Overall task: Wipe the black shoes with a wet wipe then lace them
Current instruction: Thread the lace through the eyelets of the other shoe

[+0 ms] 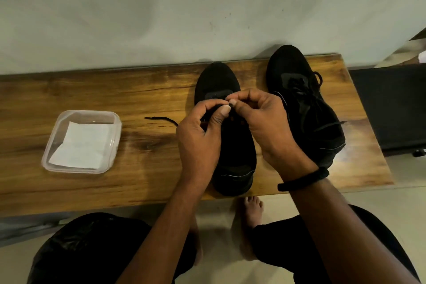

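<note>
Pinching its lace tip (229, 104), left fingers (224, 112) and right fingers (241, 97) crowd the matte-black shoe (216, 77).

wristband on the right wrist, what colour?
Black. The wristband shows best in the head view.

Dim, soft indoor light here, with a greenish cast over the wall (138, 7). The wooden bench (69, 99) glows warm along its far side and darkens towards the near edge. The left shoe (216, 78) and right shoe (288, 64) go almost solid black, detail lost; a faint shadow sits on the wall left of the right shoe's toe. The white wipe (83, 145) is the brightest patch, its container (117, 127) glinting at the rim. The left hand (198, 140) and right hand (269, 122), pinching the lace (161, 118), look sharp. Bench edges bow, corners darken.
</note>
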